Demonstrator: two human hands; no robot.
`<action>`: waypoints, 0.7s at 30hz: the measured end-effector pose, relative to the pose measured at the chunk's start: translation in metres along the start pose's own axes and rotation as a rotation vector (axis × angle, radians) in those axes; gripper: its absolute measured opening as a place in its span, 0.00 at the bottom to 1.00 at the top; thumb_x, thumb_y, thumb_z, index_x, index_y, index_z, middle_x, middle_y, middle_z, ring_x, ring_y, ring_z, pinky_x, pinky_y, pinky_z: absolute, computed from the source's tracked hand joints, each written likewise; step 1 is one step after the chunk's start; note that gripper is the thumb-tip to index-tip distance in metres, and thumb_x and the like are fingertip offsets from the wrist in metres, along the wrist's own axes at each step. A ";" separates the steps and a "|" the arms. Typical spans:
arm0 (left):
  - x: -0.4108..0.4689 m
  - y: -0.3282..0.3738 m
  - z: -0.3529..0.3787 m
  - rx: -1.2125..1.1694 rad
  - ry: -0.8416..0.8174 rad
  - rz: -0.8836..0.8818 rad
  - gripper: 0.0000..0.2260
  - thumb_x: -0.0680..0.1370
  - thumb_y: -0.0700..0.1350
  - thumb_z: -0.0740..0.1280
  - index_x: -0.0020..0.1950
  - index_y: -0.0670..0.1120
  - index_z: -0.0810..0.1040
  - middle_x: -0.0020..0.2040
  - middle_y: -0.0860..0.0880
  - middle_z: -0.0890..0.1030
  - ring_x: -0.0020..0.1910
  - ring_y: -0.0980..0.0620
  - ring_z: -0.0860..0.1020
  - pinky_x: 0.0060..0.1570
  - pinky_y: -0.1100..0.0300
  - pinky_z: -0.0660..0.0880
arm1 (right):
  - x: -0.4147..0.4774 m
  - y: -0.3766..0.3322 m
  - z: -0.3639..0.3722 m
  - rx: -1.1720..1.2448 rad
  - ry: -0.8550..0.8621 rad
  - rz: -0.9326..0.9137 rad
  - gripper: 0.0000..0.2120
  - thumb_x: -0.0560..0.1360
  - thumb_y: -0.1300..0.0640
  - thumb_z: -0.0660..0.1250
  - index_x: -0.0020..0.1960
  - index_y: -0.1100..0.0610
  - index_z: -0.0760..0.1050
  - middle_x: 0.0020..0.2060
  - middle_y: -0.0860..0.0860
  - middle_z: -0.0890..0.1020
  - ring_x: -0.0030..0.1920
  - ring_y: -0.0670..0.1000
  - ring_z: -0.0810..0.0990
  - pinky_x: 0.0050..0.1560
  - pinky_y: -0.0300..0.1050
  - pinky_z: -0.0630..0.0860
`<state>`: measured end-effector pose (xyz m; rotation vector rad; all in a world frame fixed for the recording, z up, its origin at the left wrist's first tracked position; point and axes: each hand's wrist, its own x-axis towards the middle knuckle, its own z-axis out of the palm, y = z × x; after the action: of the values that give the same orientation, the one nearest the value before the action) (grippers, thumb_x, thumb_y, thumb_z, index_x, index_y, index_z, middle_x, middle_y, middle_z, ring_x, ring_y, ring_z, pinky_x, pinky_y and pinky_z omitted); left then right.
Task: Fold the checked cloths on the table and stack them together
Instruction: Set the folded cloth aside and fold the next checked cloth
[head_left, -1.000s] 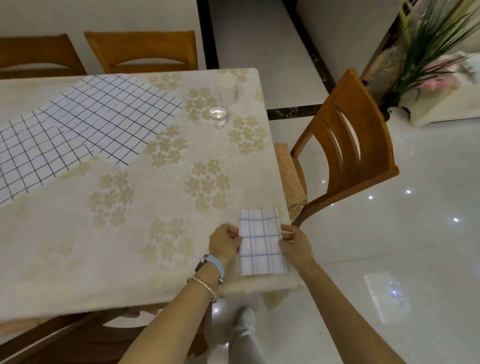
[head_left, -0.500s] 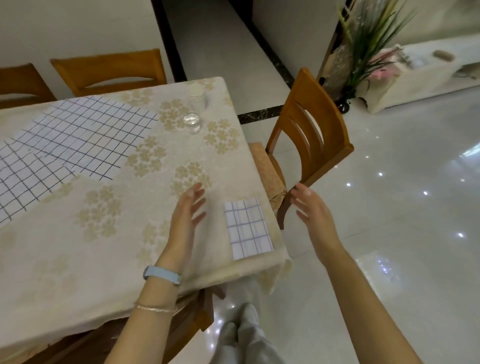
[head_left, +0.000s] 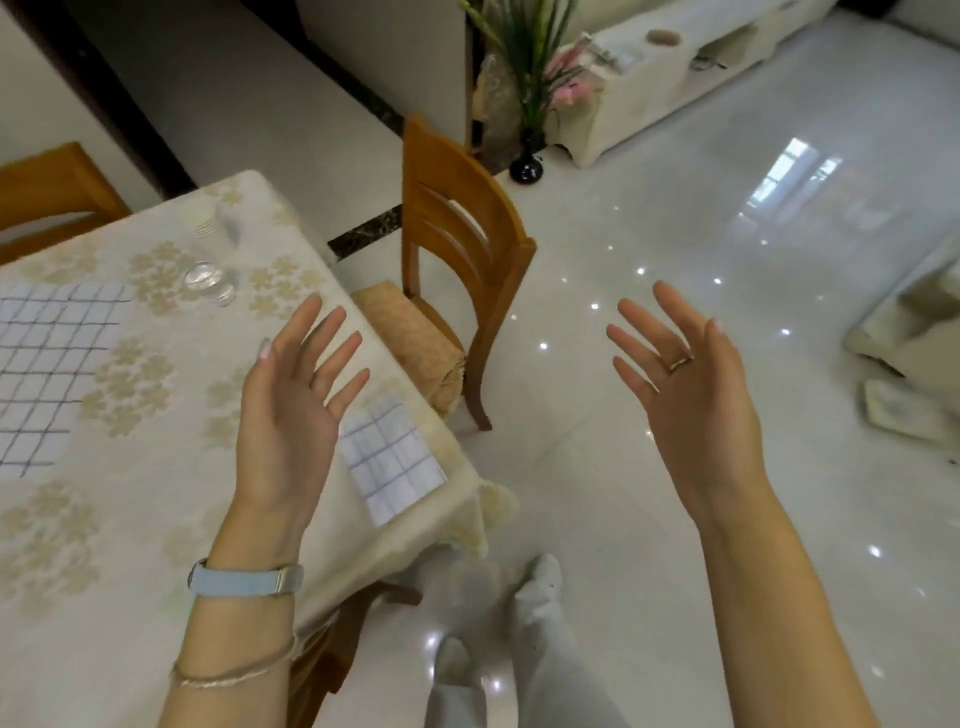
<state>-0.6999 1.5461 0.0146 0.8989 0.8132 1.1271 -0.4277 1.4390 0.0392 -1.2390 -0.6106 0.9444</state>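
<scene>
1 folded cloth (head_left: 392, 457) lies flat at the table's (head_left: 156, 493) near right corner; 1 unfolded cloth (head_left: 47, 364) lies spread toward its left side. Your left hand (head_left: 288, 415) and right hand (head_left: 696, 400) hover spread, holding nothing. Expect light, limp fabric: pinch 2 adjacent corners, not the middle.

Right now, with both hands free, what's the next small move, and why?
Probably reach for the unfolded checked cloth at the left of the table. Left hand and right hand are open and hold nothing; the folded cloth already lies at the near corner, while that one lies flat.
</scene>
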 end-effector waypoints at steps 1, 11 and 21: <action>0.009 -0.006 0.012 -0.001 -0.015 -0.015 0.24 0.83 0.55 0.47 0.75 0.48 0.67 0.71 0.47 0.73 0.70 0.48 0.72 0.71 0.43 0.65 | 0.005 -0.004 -0.011 0.013 0.016 -0.008 0.23 0.83 0.46 0.47 0.73 0.52 0.68 0.66 0.52 0.78 0.66 0.52 0.77 0.71 0.56 0.67; 0.111 -0.056 0.159 -0.009 -0.096 -0.003 0.23 0.83 0.55 0.49 0.75 0.48 0.67 0.70 0.47 0.75 0.69 0.48 0.73 0.71 0.43 0.64 | 0.109 -0.044 -0.108 0.021 0.051 -0.039 0.21 0.84 0.49 0.48 0.72 0.52 0.69 0.65 0.51 0.79 0.66 0.52 0.77 0.71 0.56 0.68; 0.217 -0.083 0.243 0.012 -0.082 0.025 0.22 0.84 0.54 0.49 0.75 0.48 0.67 0.70 0.49 0.75 0.69 0.48 0.74 0.71 0.43 0.65 | 0.245 -0.067 -0.145 0.042 -0.013 -0.029 0.21 0.84 0.48 0.49 0.71 0.52 0.70 0.65 0.51 0.80 0.65 0.53 0.78 0.70 0.56 0.68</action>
<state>-0.4004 1.6984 0.0218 0.9612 0.7438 1.1006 -0.1679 1.5723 0.0441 -1.1846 -0.6145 0.9372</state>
